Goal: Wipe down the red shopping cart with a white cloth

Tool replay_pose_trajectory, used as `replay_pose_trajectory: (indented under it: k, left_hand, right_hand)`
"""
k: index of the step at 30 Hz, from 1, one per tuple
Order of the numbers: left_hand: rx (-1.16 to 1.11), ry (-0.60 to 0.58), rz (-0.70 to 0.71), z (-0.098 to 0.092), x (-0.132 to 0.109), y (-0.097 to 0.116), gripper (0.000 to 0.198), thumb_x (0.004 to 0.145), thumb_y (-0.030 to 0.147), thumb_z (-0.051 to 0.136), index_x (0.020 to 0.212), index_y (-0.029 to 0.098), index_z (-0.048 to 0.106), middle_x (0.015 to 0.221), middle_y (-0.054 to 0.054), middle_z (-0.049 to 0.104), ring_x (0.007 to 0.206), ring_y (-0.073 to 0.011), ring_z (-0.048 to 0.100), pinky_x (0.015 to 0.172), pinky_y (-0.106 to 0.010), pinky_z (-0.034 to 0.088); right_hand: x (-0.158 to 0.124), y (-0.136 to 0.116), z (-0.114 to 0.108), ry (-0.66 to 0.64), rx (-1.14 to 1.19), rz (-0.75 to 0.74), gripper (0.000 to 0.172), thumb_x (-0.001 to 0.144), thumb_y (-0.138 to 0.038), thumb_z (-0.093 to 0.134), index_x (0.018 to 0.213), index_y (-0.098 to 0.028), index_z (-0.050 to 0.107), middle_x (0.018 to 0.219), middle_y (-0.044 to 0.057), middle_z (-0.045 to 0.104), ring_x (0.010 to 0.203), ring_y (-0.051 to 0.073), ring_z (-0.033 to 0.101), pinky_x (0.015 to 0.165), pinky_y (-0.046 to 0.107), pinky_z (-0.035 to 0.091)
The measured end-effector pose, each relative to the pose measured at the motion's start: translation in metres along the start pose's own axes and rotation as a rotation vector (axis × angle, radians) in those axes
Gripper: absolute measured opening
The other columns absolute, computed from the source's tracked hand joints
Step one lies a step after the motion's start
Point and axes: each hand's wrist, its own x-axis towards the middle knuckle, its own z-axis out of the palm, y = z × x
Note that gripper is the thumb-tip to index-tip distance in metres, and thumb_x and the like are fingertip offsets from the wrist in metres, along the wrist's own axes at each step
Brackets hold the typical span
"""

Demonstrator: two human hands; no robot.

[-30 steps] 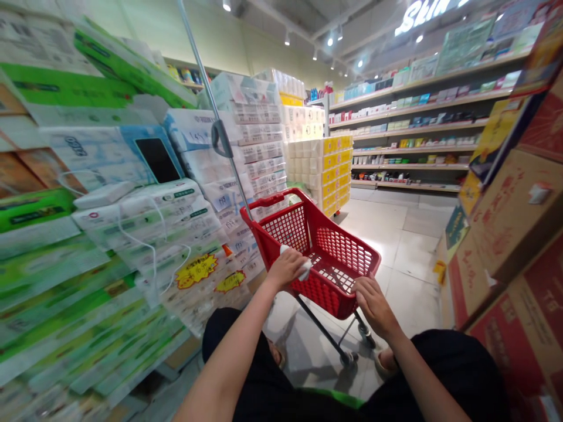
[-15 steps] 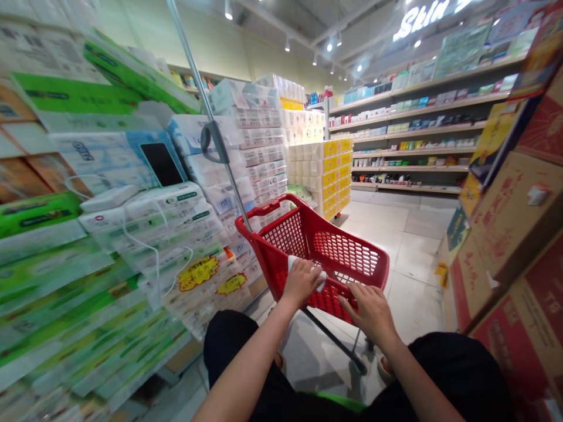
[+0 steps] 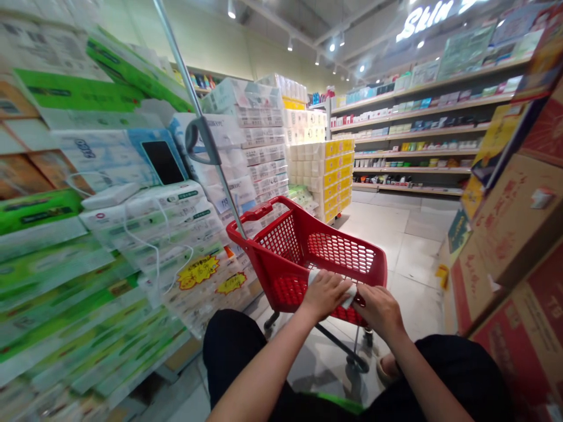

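Observation:
A red plastic shopping cart [image 3: 281, 287] stands side-on in front of my knees, its perforated basket showing nothing inside. My left hand [image 3: 326, 296] presses a white wipe [image 3: 350, 298] over the basket's near rim, the fingers curled across it. Close beside it on the right, my right hand [image 3: 382, 308] grips the same rim near the basket's front corner, thumb on the near side. The wipe is mostly covered by my left fingers. A metal pole [image 3: 227, 196] with a grey loop handle [image 3: 203, 140] rises from the cart's handle end.
Stacked tissue packs [image 3: 167, 217] line the left, with a dark-screened phone [image 3: 163, 162] and white cable [image 3: 157, 264]. Cardboard boxes [image 3: 512, 217] pile up on the right. Product shelves [image 3: 409, 126] stand behind, across a tiled floor [image 3: 391, 220]. Cart wheels [image 3: 358, 363] sit near my feet.
My left hand has slid right along the rim with the wipe, close to my right hand. My right hand has closed round the rim. The cart has shifted slightly left.

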Motion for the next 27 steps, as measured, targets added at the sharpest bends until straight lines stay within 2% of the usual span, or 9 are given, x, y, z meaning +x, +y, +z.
replay_pose_trajectory:
  k: [4, 10, 12, 14, 16, 18, 24, 26, 27]
  left_hand:
    - [0.072, -0.056, -0.002, -0.013, -0.017, -0.052, 0.036, 0.098, 0.044, 0.044, 0.128, 0.027, 0.051, 0.114, -0.004, 0.058, 0.104, -0.0211, 0.051, 0.101, -0.041, 0.039]
    - [0.190, -0.047, -0.154, -0.042, -0.049, -0.135, 0.033, 0.097, 0.039, 0.048, 0.127, 0.027, 0.053, 0.125, -0.006, 0.055, 0.122, -0.0227, 0.046, 0.116, -0.046, 0.026]
    - [0.192, -0.050, -0.211, -0.051, -0.055, -0.151, 0.033, 0.097, 0.038, 0.046, 0.128, 0.027, 0.053, 0.130, -0.006, 0.053, 0.128, -0.0228, 0.042, 0.118, -0.047, 0.022]
    - [0.184, -0.026, -0.284, -0.054, -0.056, -0.154, 0.035, 0.098, 0.039, 0.045, 0.129, 0.027, 0.052, 0.133, -0.006, 0.051, 0.134, -0.0233, 0.037, 0.120, -0.049, 0.018]
    - [0.163, 0.025, -0.364, -0.049, -0.053, -0.143, 0.036, 0.098, 0.041, 0.044, 0.129, 0.026, 0.052, 0.135, -0.006, 0.049, 0.137, -0.0245, 0.033, 0.121, -0.052, 0.015]
    - [0.119, 0.071, -0.409, -0.038, -0.045, -0.117, 0.038, 0.097, 0.044, 0.045, 0.128, 0.025, 0.052, 0.135, -0.007, 0.048, 0.138, -0.0259, 0.030, 0.121, -0.054, 0.013]
    - [-0.075, 0.049, -0.264, -0.003, -0.020, -0.006, 0.057, 0.092, 0.056, 0.048, 0.140, 0.025, 0.043, 0.141, -0.008, 0.043, 0.142, -0.0284, 0.024, 0.120, -0.056, 0.011]
    - [-0.097, 0.031, -0.208, 0.001, -0.015, 0.014, 0.063, 0.091, 0.059, 0.048, 0.143, 0.026, 0.039, 0.144, -0.008, 0.041, 0.142, -0.0287, 0.024, 0.120, -0.056, 0.012]
    - [-0.097, 0.017, -0.173, 0.000, -0.013, 0.017, 0.064, 0.091, 0.059, 0.048, 0.145, 0.026, 0.037, 0.145, -0.008, 0.040, 0.142, -0.0282, 0.025, 0.120, -0.055, 0.012]
  right_hand:
    - [0.001, 0.004, 0.002, 0.046, -0.079, -0.009, 0.028, 0.091, -0.045, 0.056, 0.077, -0.021, 0.056, 0.069, 0.001, 0.064, 0.069, 0.017, 0.058, 0.073, 0.030, 0.036]
    - [0.002, 0.006, 0.001, 0.061, -0.083, -0.046, 0.028, 0.093, -0.045, 0.053, 0.081, -0.020, 0.058, 0.071, 0.002, 0.064, 0.069, 0.016, 0.057, 0.074, 0.030, 0.035]
    - [0.002, 0.005, 0.001, 0.068, -0.083, -0.038, 0.028, 0.094, -0.045, 0.052, 0.080, -0.021, 0.057, 0.070, 0.001, 0.063, 0.069, 0.017, 0.057, 0.073, 0.030, 0.035]
    - [0.001, 0.003, 0.002, 0.081, -0.082, -0.021, 0.028, 0.094, -0.043, 0.051, 0.078, -0.021, 0.056, 0.068, 0.001, 0.062, 0.067, 0.017, 0.056, 0.073, 0.030, 0.035]
    - [0.000, 0.001, 0.004, 0.095, -0.083, 0.003, 0.028, 0.094, -0.041, 0.050, 0.075, -0.021, 0.054, 0.066, 0.001, 0.061, 0.067, 0.017, 0.055, 0.073, 0.030, 0.035]
    - [0.000, -0.001, 0.006, 0.101, -0.091, 0.026, 0.028, 0.094, -0.040, 0.050, 0.073, -0.021, 0.052, 0.065, 0.001, 0.060, 0.066, 0.017, 0.055, 0.073, 0.030, 0.034]
    - [0.000, -0.001, 0.006, 0.091, -0.093, 0.028, 0.023, 0.092, -0.038, 0.052, 0.078, -0.020, 0.056, 0.068, 0.003, 0.063, 0.067, 0.018, 0.056, 0.073, 0.031, 0.034]
    - [-0.001, 0.000, 0.006, 0.085, -0.076, 0.008, 0.019, 0.091, -0.033, 0.052, 0.079, -0.020, 0.058, 0.070, 0.004, 0.064, 0.068, 0.018, 0.057, 0.074, 0.031, 0.035]
    - [-0.001, 0.000, 0.006, 0.080, -0.070, -0.001, 0.017, 0.091, -0.032, 0.052, 0.080, -0.020, 0.058, 0.071, 0.004, 0.064, 0.069, 0.019, 0.057, 0.075, 0.031, 0.036]
